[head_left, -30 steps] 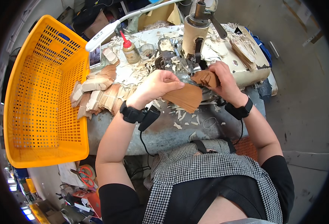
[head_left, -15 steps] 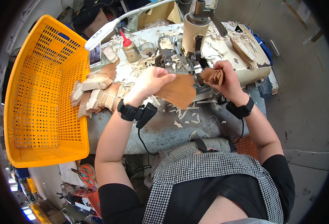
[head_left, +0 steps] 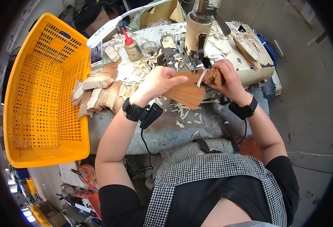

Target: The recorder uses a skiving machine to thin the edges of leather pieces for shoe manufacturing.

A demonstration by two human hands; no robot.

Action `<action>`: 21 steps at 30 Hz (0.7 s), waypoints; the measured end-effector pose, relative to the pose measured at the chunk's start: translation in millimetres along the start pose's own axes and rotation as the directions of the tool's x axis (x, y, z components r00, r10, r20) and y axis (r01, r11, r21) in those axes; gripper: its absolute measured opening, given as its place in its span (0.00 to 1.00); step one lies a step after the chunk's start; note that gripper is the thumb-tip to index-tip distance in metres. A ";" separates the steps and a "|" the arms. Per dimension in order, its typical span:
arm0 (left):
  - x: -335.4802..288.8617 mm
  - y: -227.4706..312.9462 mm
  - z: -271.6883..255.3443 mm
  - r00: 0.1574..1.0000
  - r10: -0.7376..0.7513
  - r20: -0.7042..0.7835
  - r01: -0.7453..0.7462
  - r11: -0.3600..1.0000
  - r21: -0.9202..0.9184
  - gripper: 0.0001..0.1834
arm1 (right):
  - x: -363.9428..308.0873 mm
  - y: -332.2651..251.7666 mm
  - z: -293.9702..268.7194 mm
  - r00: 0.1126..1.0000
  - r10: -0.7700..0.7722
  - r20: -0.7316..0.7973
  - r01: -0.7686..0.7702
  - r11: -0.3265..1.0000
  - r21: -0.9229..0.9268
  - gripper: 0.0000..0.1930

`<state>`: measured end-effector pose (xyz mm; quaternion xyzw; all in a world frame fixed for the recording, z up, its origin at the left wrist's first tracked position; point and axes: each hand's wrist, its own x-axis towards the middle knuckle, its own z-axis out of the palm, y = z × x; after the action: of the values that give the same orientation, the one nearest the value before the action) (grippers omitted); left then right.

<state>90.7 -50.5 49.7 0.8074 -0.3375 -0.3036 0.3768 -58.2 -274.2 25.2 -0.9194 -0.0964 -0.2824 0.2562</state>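
My left hand point(head_left: 162, 82) is closed on a fanned stack of brown leather pieces point(head_left: 187, 95), thumb on top and the fan pointing right. My right hand point(head_left: 229, 81) grips a bunch of curled brown leather pieces point(head_left: 213, 78). A pale thin strip point(head_left: 201, 78) stands out between the two bunches. Both hands are just in front of the cream machine head point(head_left: 197, 32), and the bunches hide its working part. Whether the two bunches touch I cannot tell.
Tied bundles of pale pieces point(head_left: 102, 94) lie left, beside a yellow crate point(head_left: 47, 153). A red-capped bottle point(head_left: 133, 51) and a glass jar point(head_left: 148, 48) stand behind. Pale scraps litter the machine table point(head_left: 155, 136). A stack of pieces point(head_left: 246, 53) lies right. A white lamp point(head_left: 106, 32) reaches over.
My left hand has moved slightly right with its fanned stack, closer to my right hand. The pale strip now shows between the bunches, and my right hand has turned a little.
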 end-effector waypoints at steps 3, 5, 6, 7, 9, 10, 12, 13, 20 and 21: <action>-3.2 -6.2 2.5 0.995 0.074 0.069 -0.061 0.983 -0.172 0.17 | 3.0 -1.0 -0.8 0.998 -0.070 0.000 0.070 0.997 -0.036 0.32; -4.9 -8.6 -5.9 0.996 0.048 0.070 -0.036 0.986 -0.165 0.18 | -1.6 2.2 -1.2 1.000 -0.015 -0.007 0.015 1.000 -0.003 0.32; -4.9 -9.0 -9.2 0.997 0.035 0.070 -0.024 0.987 -0.161 0.18 | -7.8 5.5 -1.3 0.999 0.052 -0.013 -0.052 0.998 0.039 0.32; -4.0 -9.6 -10.0 0.999 0.008 0.051 -0.001 0.991 -0.136 0.18 | -11.3 6.9 -0.9 0.993 0.120 -0.015 -0.118 0.990 0.081 0.32; -2.0 -10.4 -11.6 0.999 -0.044 0.012 0.045 0.995 -0.087 0.17 | -10.6 8.8 -0.4 0.994 0.108 -0.003 -0.107 0.991 0.078 0.33; -0.6 -7.4 -10.0 0.999 -0.048 0.007 0.048 0.999 -0.017 0.17 | -8.4 7.9 -0.2 0.995 0.099 0.005 -0.099 0.992 0.078 0.34; 2.1 1.7 -4.1 0.998 -0.055 -0.003 0.055 0.991 0.123 0.17 | -0.8 0.9 1.2 1.000 0.008 0.003 -0.009 1.000 0.021 0.33; 2.3 -0.3 -2.5 0.999 -0.029 0.022 0.028 0.999 0.028 0.17 | 3.4 -3.3 0.7 0.999 -0.037 0.002 0.037 0.999 -0.010 0.32; 1.0 -13.2 -12.2 0.999 -0.038 0.030 0.042 0.988 -0.149 0.18 | -11.5 8.7 0.9 0.992 0.098 -0.075 -0.091 0.991 0.095 0.33; 0.4 -9.6 -11.4 0.999 -0.037 -0.008 0.036 0.995 -0.088 0.18 | -10.3 7.6 1.1 0.996 0.073 -0.056 -0.069 0.995 0.069 0.33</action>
<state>102.5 -41.6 47.8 0.7975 -0.3072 -0.3213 0.4078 -63.7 -280.4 15.4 -0.9044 -0.0657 -0.2967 0.2996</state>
